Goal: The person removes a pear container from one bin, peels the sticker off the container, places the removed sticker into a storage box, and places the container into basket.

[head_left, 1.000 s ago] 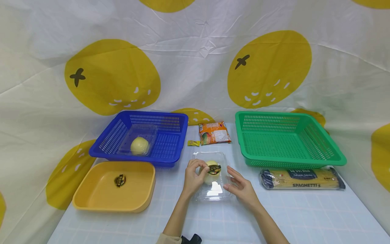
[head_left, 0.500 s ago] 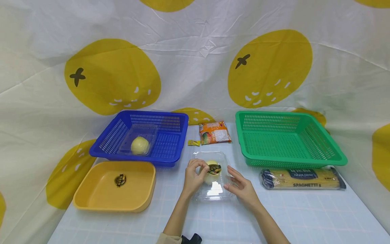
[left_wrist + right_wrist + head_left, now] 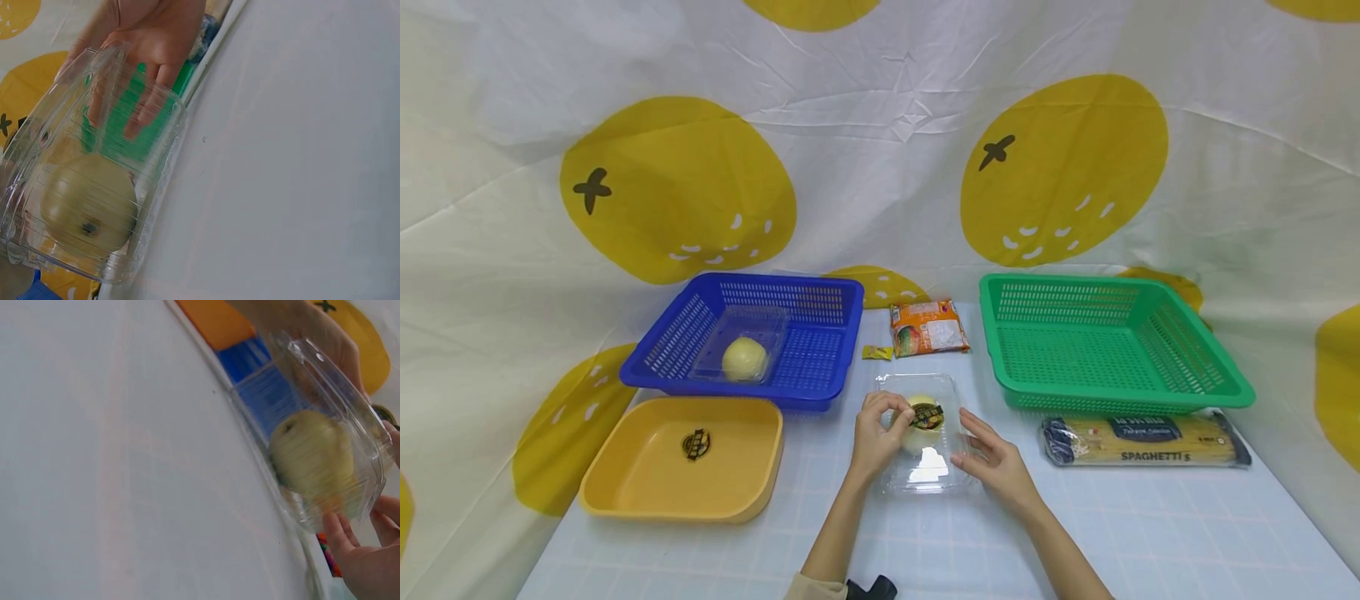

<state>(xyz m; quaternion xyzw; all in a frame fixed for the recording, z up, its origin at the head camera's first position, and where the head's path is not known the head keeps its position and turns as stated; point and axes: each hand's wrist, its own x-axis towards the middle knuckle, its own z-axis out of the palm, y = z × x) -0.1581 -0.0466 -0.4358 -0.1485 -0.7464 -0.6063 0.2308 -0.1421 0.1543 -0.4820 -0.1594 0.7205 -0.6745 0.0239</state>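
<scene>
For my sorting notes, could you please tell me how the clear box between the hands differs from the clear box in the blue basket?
The clear box between the hands sits on the table; the clear box in the blue basket lies inside the blue basket. The first carries a dark round sticker on its lid; no sticker shows on the second. The left hand and right hand touch the first; nothing touches the second. Both are transparent and hold one pale yellow round fruit.

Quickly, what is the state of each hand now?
Left hand: fingers curled on the clear box.
Right hand: open, straight fingers touching the box's side.
</scene>
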